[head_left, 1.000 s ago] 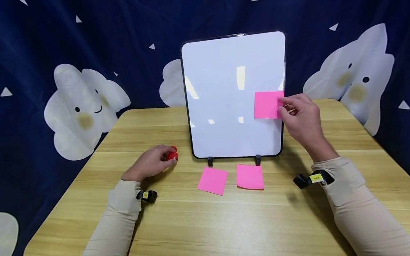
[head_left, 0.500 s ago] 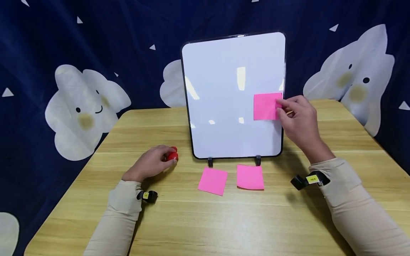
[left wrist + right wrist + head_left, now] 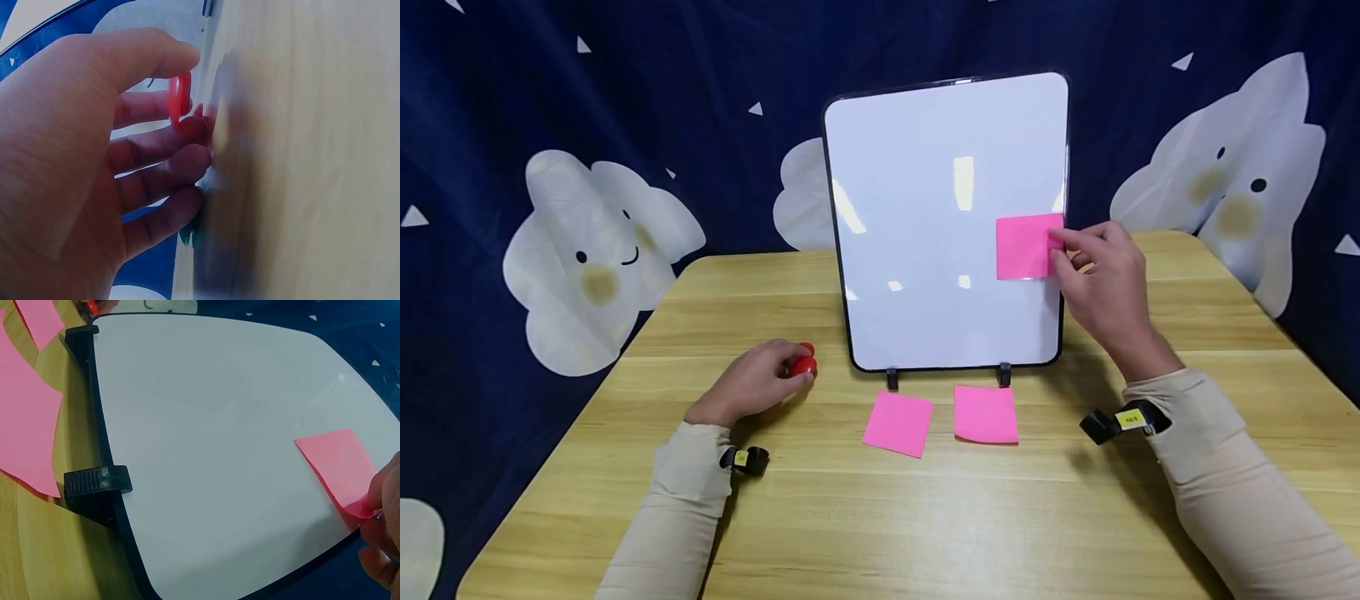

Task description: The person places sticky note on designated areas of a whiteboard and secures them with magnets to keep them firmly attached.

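Note:
My right hand [image 3: 1108, 279] pinches the right edge of a pink sticky note [image 3: 1022, 247], which lies over the right side of a white whiteboard [image 3: 925, 192]. In the right wrist view the sticky note [image 3: 340, 469] bends up toward the fingertips, and its far side lies close over the board. Low over the table at left, my left hand [image 3: 752, 381] pinches a round red magnet [image 3: 803, 366], seen edge-on as a red disc [image 3: 179, 99] between thumb and finger in the left wrist view. Another red piece [image 3: 807, 348] shows just beyond its fingers.
Two pink sticky notes, one left [image 3: 898, 425] and one right [image 3: 986, 414], lie on the wooden table [image 3: 880, 525] before the board. Black feet [image 3: 1004, 375] hold the board upright. Something green [image 3: 189, 232] sits behind the left fingers. A dark blue cloud-patterned curtain [image 3: 715, 50] hangs behind.
My right hand has shifted slightly left with the sticky note, which dipped a little and came back up against the board. The left hand has stayed in place.

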A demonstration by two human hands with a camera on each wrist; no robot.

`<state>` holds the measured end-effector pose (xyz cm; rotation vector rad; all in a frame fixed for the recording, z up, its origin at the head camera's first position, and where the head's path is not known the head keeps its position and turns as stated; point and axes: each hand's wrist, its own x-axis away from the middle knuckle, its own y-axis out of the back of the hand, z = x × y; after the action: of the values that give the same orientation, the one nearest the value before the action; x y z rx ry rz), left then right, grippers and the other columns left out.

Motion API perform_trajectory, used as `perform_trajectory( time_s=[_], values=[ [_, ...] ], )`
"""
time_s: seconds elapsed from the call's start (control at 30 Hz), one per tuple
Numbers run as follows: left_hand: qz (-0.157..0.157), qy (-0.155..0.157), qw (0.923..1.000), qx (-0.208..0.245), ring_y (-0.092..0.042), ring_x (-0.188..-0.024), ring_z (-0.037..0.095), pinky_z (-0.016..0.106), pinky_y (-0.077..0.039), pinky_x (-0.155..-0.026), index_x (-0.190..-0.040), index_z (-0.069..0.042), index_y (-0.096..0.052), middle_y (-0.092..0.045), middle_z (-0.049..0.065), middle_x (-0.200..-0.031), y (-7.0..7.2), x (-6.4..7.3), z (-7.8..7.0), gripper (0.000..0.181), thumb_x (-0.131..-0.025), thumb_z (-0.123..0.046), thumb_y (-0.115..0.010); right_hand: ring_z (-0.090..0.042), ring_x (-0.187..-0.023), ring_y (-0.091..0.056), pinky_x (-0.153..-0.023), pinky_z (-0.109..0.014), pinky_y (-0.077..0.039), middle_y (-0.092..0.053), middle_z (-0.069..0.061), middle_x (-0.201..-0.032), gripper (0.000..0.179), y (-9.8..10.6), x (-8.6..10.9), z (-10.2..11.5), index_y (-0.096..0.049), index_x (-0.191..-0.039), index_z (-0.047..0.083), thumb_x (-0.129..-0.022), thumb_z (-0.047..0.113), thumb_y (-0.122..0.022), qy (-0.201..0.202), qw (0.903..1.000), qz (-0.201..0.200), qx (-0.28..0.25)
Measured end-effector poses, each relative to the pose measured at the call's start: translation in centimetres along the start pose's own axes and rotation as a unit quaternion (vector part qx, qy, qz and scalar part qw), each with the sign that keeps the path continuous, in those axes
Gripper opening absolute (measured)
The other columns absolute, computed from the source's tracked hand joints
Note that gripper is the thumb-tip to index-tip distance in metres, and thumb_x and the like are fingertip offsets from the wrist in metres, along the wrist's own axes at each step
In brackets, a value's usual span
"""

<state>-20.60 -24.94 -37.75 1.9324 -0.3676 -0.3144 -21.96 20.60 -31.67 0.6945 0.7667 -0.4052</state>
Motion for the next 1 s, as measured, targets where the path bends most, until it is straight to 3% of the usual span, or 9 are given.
perform_trajectory(
  time_s=[0.43,0.67,1.0],
  values=[
    [-0.001,-0.003,1.0000,-0.001,-0.057,-0.085,0.017,0.036,-0.049,-0.075,-0.112,-0.012,-0.070,-0.064,-0.001,-0.099,0.0,0.1,-0.1,0.027,-0.091,-0.030,-0.071,0.000,-0.069,-0.048,-0.064,-0.012,-0.039,-0.054,-0.014,-0.101,0.025,-0.1,0.2,-0.5,-0.078,-0.114,0.011,-0.091,0.005,-0.070,-0.047,0.9989,0.000,-0.008],
    [-0.003,-0.009,1.0000,0.002,-0.056,-0.081,0.016,0.034,-0.048,-0.072,-0.108,-0.014,-0.070,-0.063,-0.003,-0.094,0.1,0.0,-0.1,0.024,-0.091,-0.030,-0.071,-0.009,-0.064,-0.050,-0.055,-0.011,-0.038,-0.061,-0.009,-0.103,0.026,-0.1,0.3,-0.7,-0.076,-0.119,0.013,-0.094,0.010,-0.068,-0.066,0.9973,0.020,-0.026],
    [-0.003,-0.004,1.0000,0.008,-0.057,-0.083,0.017,0.035,-0.048,-0.074,-0.112,-0.013,-0.070,-0.063,-0.003,-0.095,0.1,0.1,-0.1,0.028,-0.092,-0.032,-0.072,-0.016,-0.060,-0.046,-0.049,-0.016,-0.035,-0.056,0.002,-0.097,0.029,-0.1,0.5,-1.7,-0.073,-0.125,0.015,-0.097,0.013,-0.065,-0.073,0.9953,0.039,-0.050]
  ],
)
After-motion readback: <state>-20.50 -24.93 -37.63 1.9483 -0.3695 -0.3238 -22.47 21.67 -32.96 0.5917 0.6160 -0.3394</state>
